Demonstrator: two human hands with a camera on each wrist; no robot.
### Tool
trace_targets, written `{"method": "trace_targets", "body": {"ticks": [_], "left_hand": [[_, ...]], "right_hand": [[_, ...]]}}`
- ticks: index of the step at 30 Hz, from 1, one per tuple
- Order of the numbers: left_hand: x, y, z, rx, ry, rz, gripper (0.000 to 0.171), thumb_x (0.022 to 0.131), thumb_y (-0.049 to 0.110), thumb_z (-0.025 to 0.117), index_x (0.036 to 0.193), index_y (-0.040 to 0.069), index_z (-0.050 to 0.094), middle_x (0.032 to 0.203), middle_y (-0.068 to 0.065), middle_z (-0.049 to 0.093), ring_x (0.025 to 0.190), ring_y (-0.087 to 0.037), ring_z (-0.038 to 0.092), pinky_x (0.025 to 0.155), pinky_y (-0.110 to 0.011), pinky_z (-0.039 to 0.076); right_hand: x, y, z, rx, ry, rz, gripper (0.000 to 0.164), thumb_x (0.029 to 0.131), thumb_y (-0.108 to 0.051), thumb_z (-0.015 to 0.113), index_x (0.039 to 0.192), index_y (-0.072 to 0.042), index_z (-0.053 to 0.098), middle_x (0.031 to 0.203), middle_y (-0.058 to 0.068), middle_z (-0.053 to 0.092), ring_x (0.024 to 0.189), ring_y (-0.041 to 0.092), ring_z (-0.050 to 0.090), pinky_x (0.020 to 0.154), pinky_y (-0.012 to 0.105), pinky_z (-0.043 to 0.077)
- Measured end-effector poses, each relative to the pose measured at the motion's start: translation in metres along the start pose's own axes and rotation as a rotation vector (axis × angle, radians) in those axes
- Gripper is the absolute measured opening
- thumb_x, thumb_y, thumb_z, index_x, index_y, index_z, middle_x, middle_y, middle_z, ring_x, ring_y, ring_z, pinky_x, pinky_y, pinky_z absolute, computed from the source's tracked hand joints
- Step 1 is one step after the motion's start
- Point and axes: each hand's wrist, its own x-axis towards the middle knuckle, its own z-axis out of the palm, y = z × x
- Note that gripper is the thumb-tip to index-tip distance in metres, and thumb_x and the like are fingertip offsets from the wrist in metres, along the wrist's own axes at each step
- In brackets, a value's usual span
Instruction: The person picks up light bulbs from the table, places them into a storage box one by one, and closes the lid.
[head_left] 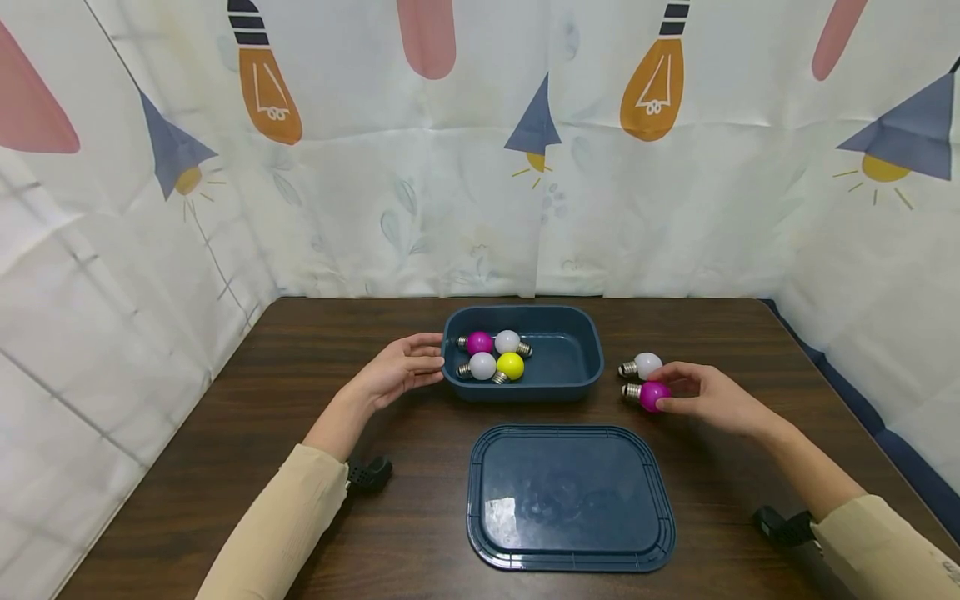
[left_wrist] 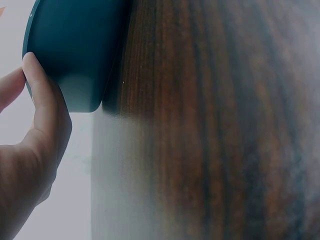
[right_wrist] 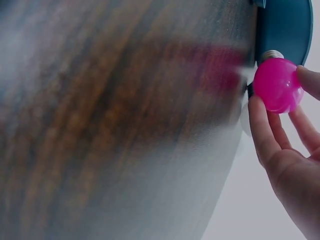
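Observation:
In the head view my right hand (head_left: pixel 701 396) pinches a magenta light bulb (head_left: pixel 654 397) between thumb and fingers, its metal screw base pointing left. The right wrist view shows the fingertips round the magenta globe (right_wrist: pixel 278 86). Just behind it lies a white bulb (head_left: pixel 648 365) on the table. My left hand (head_left: pixel 401 369) touches the left end of a dark blue box (head_left: pixel 558 390) with extended fingers. The left wrist view has a fingertip (left_wrist: pixel 31 62) at the rim of the box (left_wrist: pixel 75 45). Inside the box, at its left, lie a magenta bulb (head_left: pixel 480 342), two white bulbs (head_left: pixel 507 341) and a yellow bulb (head_left: pixel 511 365).
A dark blue lid (head_left: pixel 570 500) lies flat on the brown wooden table (head_left: pixel 405 533), in front of the box. Behind the table hangs a white curtain (head_left: pixel 480 208) with lamp prints. Black wrist straps show near both sleeves.

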Motion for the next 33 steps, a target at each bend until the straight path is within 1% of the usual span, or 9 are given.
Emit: {"method": "trace_targets", "body": {"ticks": [4,6,11,15,19,26,33], "left_hand": [[0.0,0.0,0.0,-0.001,0.005,-0.004,0.058,0.104,0.001,0.057,0.156,-0.002,0.032,0.135,-0.026,0.052,0.096,-0.017,0.069,0.092,-0.032,0.058],[0.0,0.0,0.0,-0.001,0.005,-0.004,0.058,0.104,0.001,0.057,0.156,-0.002,0.032,0.136,-0.026,0.051,0.096,-0.017,0.069,0.092,-0.032,0.058],[0.0,0.001,0.0,-0.003,0.002,-0.006,0.058,0.104,0.001,0.057,0.157,-0.002,0.032,0.139,-0.028,0.05,0.097,-0.017,0.069,0.092,-0.032,0.058],[0.0,0.001,0.001,-0.006,0.0,-0.006,0.058,0.104,0.001,0.057,0.157,-0.002,0.032,0.139,-0.029,0.05,0.097,-0.018,0.069,0.092,-0.032,0.058],[0.0,0.001,0.001,-0.009,-0.002,-0.003,0.058,0.104,0.001,0.057,0.157,-0.002,0.031,0.136,-0.027,0.052,0.095,-0.017,0.069,0.092,-0.032,0.058],[0.0,0.0,0.0,-0.013,0.0,-0.004,0.058,0.104,0.001,0.057,0.156,-0.003,0.031,0.13,-0.023,0.055,0.093,-0.017,0.069,0.091,-0.032,0.058],[0.0,-0.001,0.0,-0.017,-0.006,0.003,0.058,0.104,0.0,0.056,0.156,-0.003,0.031,0.129,-0.023,0.055,0.093,-0.017,0.069,0.092,-0.032,0.058]], "right_hand": [[0.0,-0.002,-0.001,0.018,0.002,-0.014,0.041,0.098,-0.019,0.072,0.133,0.0,0.06,0.13,0.022,0.059,0.116,0.039,0.06,0.085,0.031,0.056],[0.0,-0.003,-0.001,0.029,0.008,-0.007,0.041,0.098,-0.02,0.072,0.133,-0.001,0.061,0.129,0.021,0.06,0.115,0.039,0.061,0.084,0.03,0.056],[0.001,-0.003,-0.001,0.034,0.015,0.011,0.04,0.098,-0.021,0.072,0.133,-0.003,0.061,0.13,0.021,0.059,0.117,0.039,0.059,0.086,0.035,0.056],[0.0,-0.003,-0.002,0.028,0.016,0.009,0.041,0.099,-0.023,0.071,0.133,-0.003,0.061,0.131,0.021,0.059,0.118,0.042,0.058,0.088,0.039,0.055],[0.001,-0.007,-0.002,0.037,0.013,0.003,0.042,0.099,-0.023,0.071,0.134,-0.002,0.06,0.131,0.021,0.059,0.12,0.042,0.057,0.089,0.038,0.055],[0.003,-0.014,-0.005,0.075,0.005,-0.001,0.042,0.099,-0.024,0.071,0.135,-0.005,0.06,0.131,0.018,0.059,0.118,0.037,0.057,0.088,0.036,0.056],[0.007,-0.018,-0.007,0.067,0.006,-0.027,0.041,0.099,-0.022,0.071,0.134,-0.003,0.06,0.131,0.019,0.059,0.118,0.038,0.058,0.087,0.035,0.056]]}}
